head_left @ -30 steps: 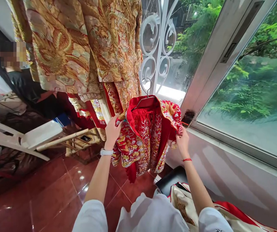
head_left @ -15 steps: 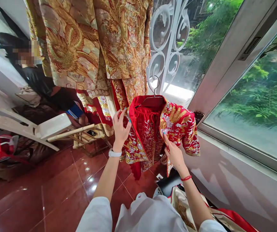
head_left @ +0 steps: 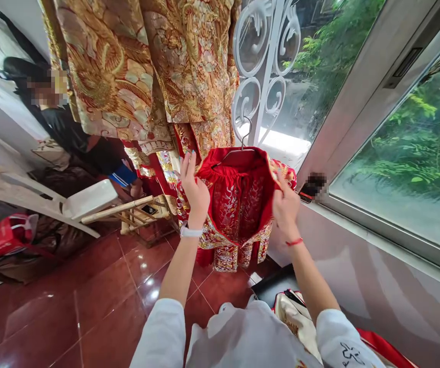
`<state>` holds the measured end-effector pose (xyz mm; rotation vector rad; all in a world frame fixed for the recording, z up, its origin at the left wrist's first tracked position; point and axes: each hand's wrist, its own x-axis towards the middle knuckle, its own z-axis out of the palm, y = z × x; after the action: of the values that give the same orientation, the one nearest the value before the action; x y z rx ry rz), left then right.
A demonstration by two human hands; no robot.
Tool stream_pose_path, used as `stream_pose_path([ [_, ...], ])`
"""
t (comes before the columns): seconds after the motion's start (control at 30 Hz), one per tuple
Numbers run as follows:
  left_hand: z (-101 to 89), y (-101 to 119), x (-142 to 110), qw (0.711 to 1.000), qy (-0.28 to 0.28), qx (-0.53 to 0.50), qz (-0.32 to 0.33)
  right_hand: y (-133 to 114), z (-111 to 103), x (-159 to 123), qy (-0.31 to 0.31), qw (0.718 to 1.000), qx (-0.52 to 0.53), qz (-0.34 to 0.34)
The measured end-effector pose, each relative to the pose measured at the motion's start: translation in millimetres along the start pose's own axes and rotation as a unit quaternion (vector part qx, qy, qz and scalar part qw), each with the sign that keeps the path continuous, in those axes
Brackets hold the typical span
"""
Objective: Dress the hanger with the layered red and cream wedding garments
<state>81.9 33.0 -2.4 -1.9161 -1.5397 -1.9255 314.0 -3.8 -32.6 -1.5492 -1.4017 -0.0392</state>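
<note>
A red jacket [head_left: 206, 236] with gold and silver embroidery hangs in front of me on a wire hanger [head_left: 244, 140]. Its wide collar gapes around an embroidered red garment [head_left: 229, 204] hung inside, and the two front edges meet low down. My left hand [head_left: 197, 197] lies against the jacket's left shoulder, fingers stretched upward and a white watch on the wrist; its thumb is hidden. On the other side my right hand [head_left: 286, 207] grips the right front edge, fingers curled round the cloth, index finger straighter.
Gold embroidered garments [head_left: 116, 76] hang at upper left, before a white scrolled grille [head_left: 260, 66]. A person [head_left: 64, 122] is behind them. A bamboo stool [head_left: 149, 214], white chair [head_left: 89, 199] and red bag [head_left: 3, 237] stand left. Right is a window sill [head_left: 366, 232]; below, a cream garment [head_left: 294, 317].
My right hand has moved up along the jacket's right front edge and now grips it. My left hand has turned and shifted slightly right. The jacket's front edges have come together lower down.
</note>
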Motion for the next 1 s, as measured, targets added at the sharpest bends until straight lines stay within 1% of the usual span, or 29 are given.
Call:
stream_pose_path([
  [0.03,1.4,5.5,-7.3,1.0,0.0,-0.001,0.003,3.1,-7.0,-3.6,0.029,0.999,0.016,0.012],
  [0.07,7.8,11.3,-18.3,1.0,-0.006,0.002,0.003,4.9,-10.3,-8.8,0.043,0.998,0.032,0.016],
  [0.1,18.9,16.5,-31.7,1.0,-0.016,0.008,-0.001,5.5,-9.1,-14.9,0.036,0.998,0.042,0.011],
  [0.17,49.7,23.2,-58.9,0.998,-0.046,0.02,-0.023,4.3,4.7,-26.6,-0.02,0.999,0.041,-0.008],
  [0.23,78.9,22.8,-77.1,0.997,-0.059,0.027,-0.041,4.0,25.3,-34.0,-0.084,0.996,0.024,-0.022],
  [0.27,88.5,19.9,-81.9,0.997,-0.058,0.027,-0.043,5.5,34.6,-36.0,-0.102,0.994,0.018,-0.025],
  [0.3,93.4,15.4,-84.7,0.997,-0.057,0.024,-0.038,8.4,41.9,-37.4,-0.113,0.993,0.015,-0.027],
  [0.33,93.7,9.6,-87.1,0.998,-0.057,0.02,-0.025,12.7,46.9,-39.1,-0.12,0.992,0.016,-0.028],
  [0.4,83.6,-5.5,-96.2,0.998,-0.062,0.019,0.01,25.0,51.9,-46.3,-0.12,0.993,0.011,-0.013],
  [0.47,68.0,-24.1,-115.9,0.997,-0.048,0.054,0.024,40.4,54.7,-61.2,-0.102,0.994,-0.021,0.04],
  [0.53,55.9,-43.8,-143.3,0.993,-0.028,0.117,-0.006,55.9,60.7,-81.8,-0.103,0.988,-0.063,0.098],
  [0.57,52.7,-53.0,-157.0,0.989,-0.031,0.144,-0.029,62.8,65.3,-92.3,-0.122,0.982,-0.083,0.115],
  [0.6,51.4,-60.8,-169.0,0.984,-0.051,0.161,-0.054,68.8,70.7,-101.7,-0.151,0.975,-0.102,0.124],
  [0.67,52.7,-71.0,-184.7,0.975,-0.123,0.159,-0.096,77.9,81.9,-114.3,-0.217,0.958,-0.143,0.123],
  [0.73,55.3,-72.3,-188.3,0.963,-0.197,0.136,-0.127,83.4,90.4,-116.3,-0.256,0.942,-0.182,0.119],
  [0.8,55.4,-65.8,-182.9,0.95,-0.244,0.125,-0.15,86.2,94.2,-109.3,-0.269,0.936,-0.2,0.108],
  [0.9,50.1,-46.2,-167.5,0.938,-0.274,0.127,-0.168,85.2,93.2,-91.4,-0.273,0.931,-0.22,0.104],
  [0.97,46.1,-30.9,-155.9,0.931,-0.295,0.128,-0.171,80.7,91.0,-81.1,-0.292,0.922,-0.235,0.097],
  [1.0,44.6,-23.9,-150.1,0.925,-0.312,0.132,-0.171,77.4,90.0,-77.4,-0.308,0.918,-0.235,0.081],
])
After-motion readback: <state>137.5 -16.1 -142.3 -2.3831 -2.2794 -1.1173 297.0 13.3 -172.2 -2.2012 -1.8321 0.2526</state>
